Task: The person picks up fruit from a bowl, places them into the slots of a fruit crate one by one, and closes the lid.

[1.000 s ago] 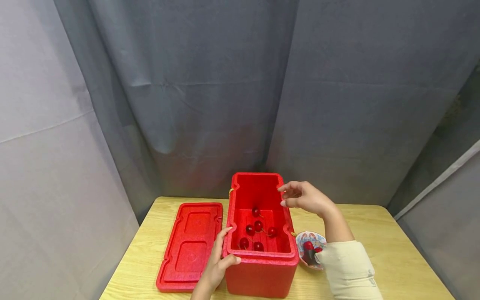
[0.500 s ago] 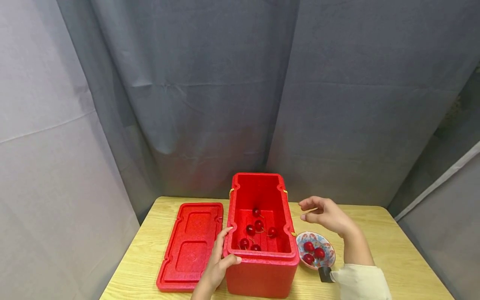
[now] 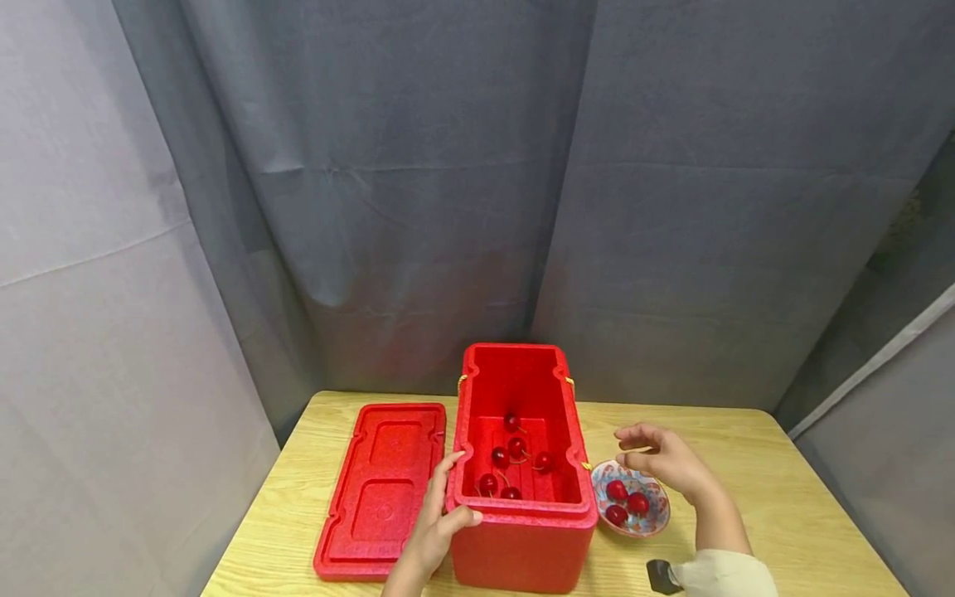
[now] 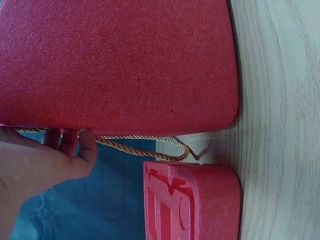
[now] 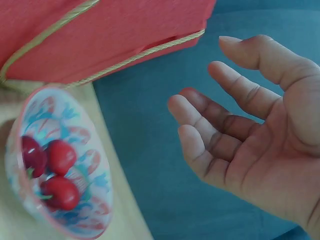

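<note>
My left hand [image 3: 433,526] grips the near left corner of a red foam box [image 3: 522,554], thumb on the front rim and fingers along the side. In the left wrist view its fingertips [image 4: 88,142] press the box's side by a gold cord. Several dark red cherries [image 3: 517,447] with stems lie on the box's floor. Right of it stands a blue-and-red patterned bowl [image 5: 102,187] holding three cherries [image 5: 62,156]. Above the bowl's far edge hovers my right hand [image 3: 667,458], fingers loosely bent and nothing in them.
A red foam lid [image 3: 384,489] lies on the wooden table [image 3: 776,497], left of the box. Gold cord handles [image 4: 150,145] hang at the box's sides. Grey curtains [image 3: 418,207] enclose the table's back and sides. A black device [image 3: 661,576] sits at the right wrist.
My right hand has moved from over the box, rightward and down to the bowl, uncovering its cherries. A cherry near the box's front shifted slightly. The left hand stays on the box.
</note>
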A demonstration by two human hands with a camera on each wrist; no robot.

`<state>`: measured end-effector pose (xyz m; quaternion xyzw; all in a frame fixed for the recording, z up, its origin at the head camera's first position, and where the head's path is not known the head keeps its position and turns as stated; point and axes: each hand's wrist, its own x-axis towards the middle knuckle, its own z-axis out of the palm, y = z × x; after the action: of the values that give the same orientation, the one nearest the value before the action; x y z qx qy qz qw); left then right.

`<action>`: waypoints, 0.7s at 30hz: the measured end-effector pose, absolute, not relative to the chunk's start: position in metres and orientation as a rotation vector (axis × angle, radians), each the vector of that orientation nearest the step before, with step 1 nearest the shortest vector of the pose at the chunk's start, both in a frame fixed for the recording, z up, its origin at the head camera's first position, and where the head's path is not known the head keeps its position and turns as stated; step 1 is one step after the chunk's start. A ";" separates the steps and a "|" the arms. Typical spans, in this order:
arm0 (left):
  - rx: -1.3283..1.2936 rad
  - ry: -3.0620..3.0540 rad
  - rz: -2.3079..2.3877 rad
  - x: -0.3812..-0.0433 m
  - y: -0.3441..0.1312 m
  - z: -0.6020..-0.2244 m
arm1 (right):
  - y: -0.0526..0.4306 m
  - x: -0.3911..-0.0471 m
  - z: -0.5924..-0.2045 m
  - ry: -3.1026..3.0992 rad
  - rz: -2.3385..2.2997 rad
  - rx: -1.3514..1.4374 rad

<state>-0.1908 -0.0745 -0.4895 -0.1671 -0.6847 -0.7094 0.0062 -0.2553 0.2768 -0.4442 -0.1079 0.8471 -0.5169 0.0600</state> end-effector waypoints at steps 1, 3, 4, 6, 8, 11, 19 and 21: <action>-0.525 -2.142 -2.218 -0.191 -0.075 -0.489 | 0.278 -0.255 -0.448 2.558 -1.570 -0.312; -0.524 -2.145 -2.206 -0.191 -0.075 -0.490 | 0.279 -0.255 -0.456 2.545 -1.578 -0.288; -0.524 -2.146 -2.202 -0.191 -0.075 -0.490 | 0.280 -0.255 -0.459 2.533 -1.589 -0.284; -0.517 -2.155 -2.193 -0.191 -0.075 -0.490 | 0.281 -0.255 -0.466 2.516 -1.617 -0.255; -0.513 -2.159 -2.190 -0.191 -0.075 -0.491 | 0.282 -0.255 -0.473 2.506 -1.636 -0.223; -0.514 -2.157 -2.194 -0.191 -0.075 -0.491 | 0.282 -0.255 -0.482 2.508 -1.656 -0.144; -0.512 -2.153 -2.223 -0.190 -0.076 -0.491 | 0.283 -0.256 -0.508 2.498 -1.669 -0.008; -0.511 -2.154 -2.223 -0.190 -0.076 -0.491 | 0.282 -0.257 -0.514 2.493 -1.669 0.007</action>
<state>-0.1905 -0.0757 -0.4911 -0.1630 -0.6865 -0.7086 0.0022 -0.2566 0.2825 -0.5138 0.0024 0.8289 -0.5549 0.0705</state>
